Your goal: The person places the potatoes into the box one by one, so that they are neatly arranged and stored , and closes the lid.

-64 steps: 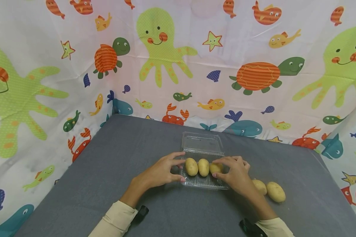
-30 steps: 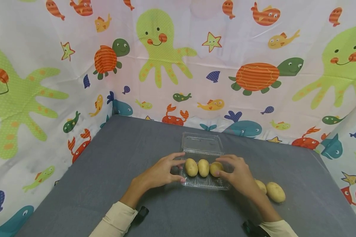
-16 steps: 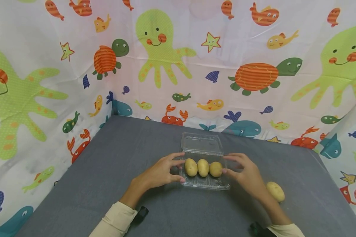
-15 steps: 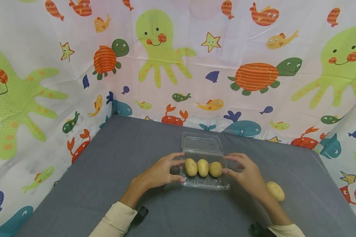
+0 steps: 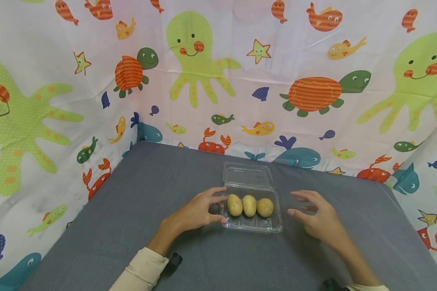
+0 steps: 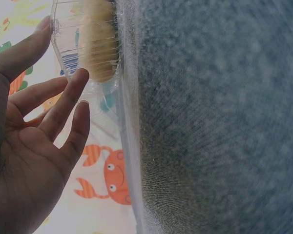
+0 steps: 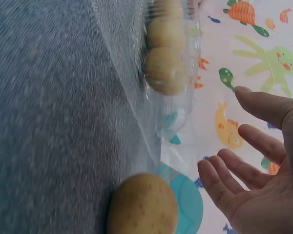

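Observation:
Three potatoes sit in a row inside a clear plastic container, whose lid is flipped back, away from the person. The left hand has its thumb and fingers spread at the container's left side; in the left wrist view this hand touches the clear wall. To the right of the container, apart from it, the right hand is held with fingers spread and nothing in them. The right wrist view has a loose potato near that hand.
A dark grey cloth covers the table. Behind it and at both sides hangs a white curtain printed with sea animals. In the head view the right hand and forearm hide the table beneath them, loose potato included.
The right hand has let go of the rightmost potato in the container and moved off to the right, now covering the loose potatoes in the head view. The left hand has stayed in place.

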The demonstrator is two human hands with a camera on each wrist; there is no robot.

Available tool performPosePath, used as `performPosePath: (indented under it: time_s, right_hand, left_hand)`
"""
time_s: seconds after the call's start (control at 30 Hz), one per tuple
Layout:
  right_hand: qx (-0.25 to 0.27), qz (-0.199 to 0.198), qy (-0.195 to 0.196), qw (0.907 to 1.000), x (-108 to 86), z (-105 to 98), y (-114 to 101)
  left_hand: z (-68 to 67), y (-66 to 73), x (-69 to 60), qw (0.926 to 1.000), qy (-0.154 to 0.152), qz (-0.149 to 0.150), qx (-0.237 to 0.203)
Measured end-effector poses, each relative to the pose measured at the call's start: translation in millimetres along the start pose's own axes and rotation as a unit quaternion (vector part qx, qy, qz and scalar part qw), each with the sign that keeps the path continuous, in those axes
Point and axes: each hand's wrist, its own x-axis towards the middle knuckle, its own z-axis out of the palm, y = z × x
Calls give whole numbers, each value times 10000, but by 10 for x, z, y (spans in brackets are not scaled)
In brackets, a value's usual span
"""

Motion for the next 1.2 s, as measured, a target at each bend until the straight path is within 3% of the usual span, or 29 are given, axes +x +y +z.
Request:
performPosePath:
  time_s: [0.33,1.2]
  right_hand:
    - [276,146,-131,9994,-102,-199,117]
    - [145,531,-263,9981,-332,-499,357]
  left_hand:
    - [3,-4,-11,10000,12,5,3]
    - [-9,17,-13,10000,-29,30,-2]
